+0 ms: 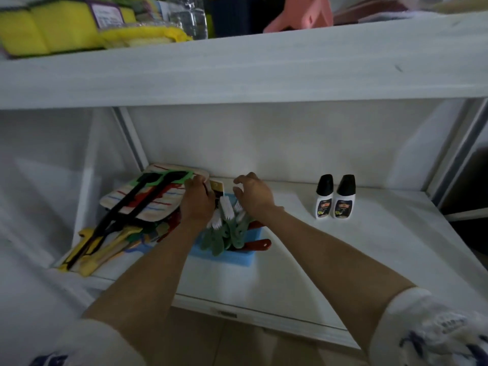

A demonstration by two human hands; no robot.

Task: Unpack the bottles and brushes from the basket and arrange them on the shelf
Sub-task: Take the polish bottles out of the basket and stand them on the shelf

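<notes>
Lying under both hands, the blue plastic basket (223, 256) holds green-handled white-bristled brushes (224, 223); the left hand (198, 199) pinches a yellow card (217, 186), the right hand's (254, 194) fingers are loosely curled, grasping nothing, on the white wooden shelf (356, 247).

Bare forearms run from short white sleeves (412, 313) bearing dark blue printed markings.

Both your bare forearms reach forward and slightly inward, short white sleeves at the upper arms. Your left hand (197, 200) is turned palm down, its fingers curled at the far end. Your right hand (254, 194) hovers beside it, fingers loosely curled and spread, gripping nothing.
</notes>
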